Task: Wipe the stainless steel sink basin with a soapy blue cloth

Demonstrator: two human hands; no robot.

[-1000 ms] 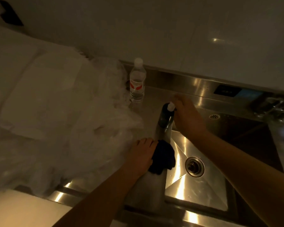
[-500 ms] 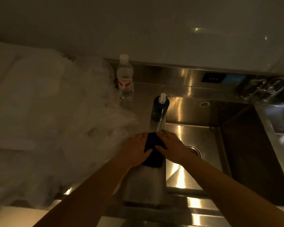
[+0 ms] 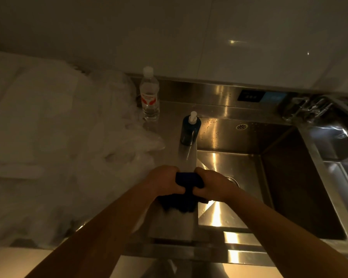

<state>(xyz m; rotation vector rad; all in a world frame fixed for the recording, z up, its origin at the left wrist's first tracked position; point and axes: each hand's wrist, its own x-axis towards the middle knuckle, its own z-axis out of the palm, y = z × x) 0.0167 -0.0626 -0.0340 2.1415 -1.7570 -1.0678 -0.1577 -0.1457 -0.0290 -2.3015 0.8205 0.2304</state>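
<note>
So far no wiping shows: crumpled plastic sheeting [image 3: 68,137] and a water bottle [image 3: 149,95] sit leftward, the soap dispenser [image 3: 190,130] beside the basin. Over the ledge, left hand [image 3: 165,182] and right hand [image 3: 211,185] are both clenched around the bunched blue cloth [image 3: 187,189], apparently working it up. The sink basin [image 3: 239,169], rightward, looks untouched.

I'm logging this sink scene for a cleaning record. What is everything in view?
cloth: 1, dark blue, gripped over the counter at the sink's left edge
soap bottle: 1, dark with white pump, counter by the sink's back left corner
water bottle: 1, clear, white cap, against the back wall
plastic sheet: 1, white, crumpled, left
sink: 1, steel, right
tap: 1, chrome, far right
left hand: 1, grips the cloth
right hand: 1, grips the cloth
</note>
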